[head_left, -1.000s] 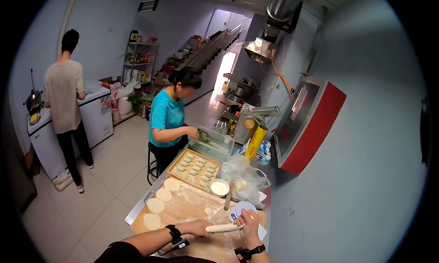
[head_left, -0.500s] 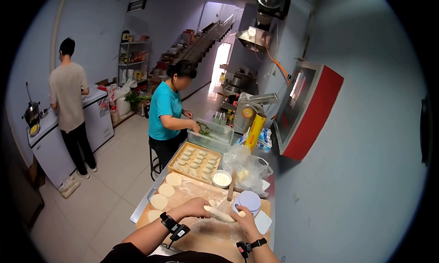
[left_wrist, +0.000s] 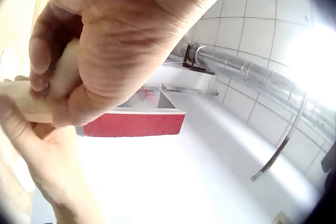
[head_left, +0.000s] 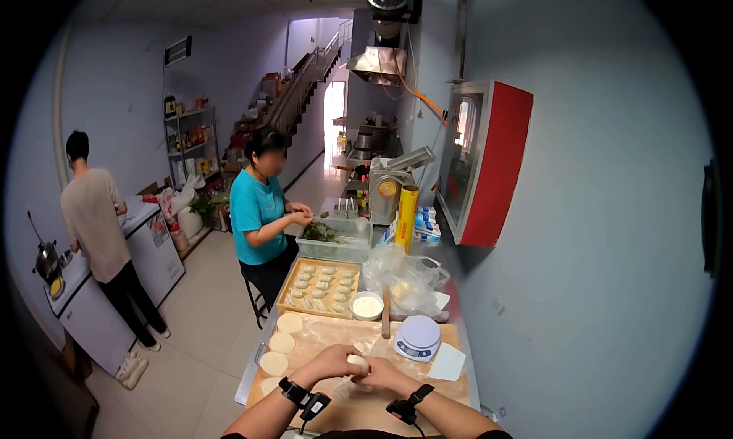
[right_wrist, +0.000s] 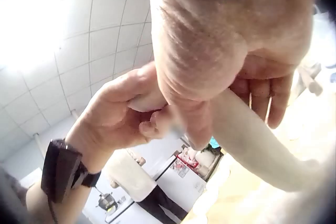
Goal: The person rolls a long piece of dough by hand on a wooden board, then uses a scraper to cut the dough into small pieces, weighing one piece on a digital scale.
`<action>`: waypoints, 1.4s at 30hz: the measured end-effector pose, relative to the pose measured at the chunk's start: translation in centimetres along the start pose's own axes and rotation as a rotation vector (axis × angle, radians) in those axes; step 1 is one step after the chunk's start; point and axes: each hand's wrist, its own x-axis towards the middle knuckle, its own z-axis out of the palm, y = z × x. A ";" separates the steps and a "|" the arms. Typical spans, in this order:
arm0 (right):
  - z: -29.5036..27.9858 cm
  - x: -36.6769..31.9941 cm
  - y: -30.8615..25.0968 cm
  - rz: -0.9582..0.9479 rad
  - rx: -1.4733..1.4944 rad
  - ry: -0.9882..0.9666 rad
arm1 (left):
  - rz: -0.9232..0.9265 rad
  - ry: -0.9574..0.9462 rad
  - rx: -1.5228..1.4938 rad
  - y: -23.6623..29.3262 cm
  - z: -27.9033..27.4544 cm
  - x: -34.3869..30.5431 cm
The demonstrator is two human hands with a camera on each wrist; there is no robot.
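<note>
A pale roll of dough (head_left: 356, 361) is held between both hands above the floured wooden board (head_left: 328, 416). My left hand (head_left: 334, 363) curls its fingers round one part of it; in the left wrist view the dough (left_wrist: 65, 71) shows between thumb and fingers. Close beside it, my right hand (head_left: 384, 374) grips the dough with thumb and fingers, and in the right wrist view a long piece of the dough (right_wrist: 254, 142) hangs out past that hand (right_wrist: 226, 50). Round flat wrappers (head_left: 281, 342) lie along the board's left edge.
Beyond the board stand a tray of dumplings (head_left: 284, 305), a white bowl (head_left: 367, 307), a rolling pin (head_left: 385, 311), a scale (head_left: 420, 332) and a white scraper (head_left: 447, 362). A person in blue (head_left: 256, 208) sits by a tub of greens (head_left: 336, 250); another (head_left: 95, 217) stands left.
Both hands have come closer together round the dough, and its long part no longer shows in the head view. The person in blue has lifted both hands above the tub. The head view has turned.
</note>
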 end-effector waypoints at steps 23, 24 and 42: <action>-2.2 -1.8 -7.1 -0.089 0.404 0.368 | 0.366 -0.061 -0.298 -1.7 5.5 1.3; -2.4 -1.9 -6.9 -0.069 0.421 0.318 | 0.355 -0.131 -0.335 -3.2 5.7 2.2; -3.8 -1.4 -7.3 -0.128 0.738 0.379 | 0.255 0.090 -0.497 1.0 6.8 1.3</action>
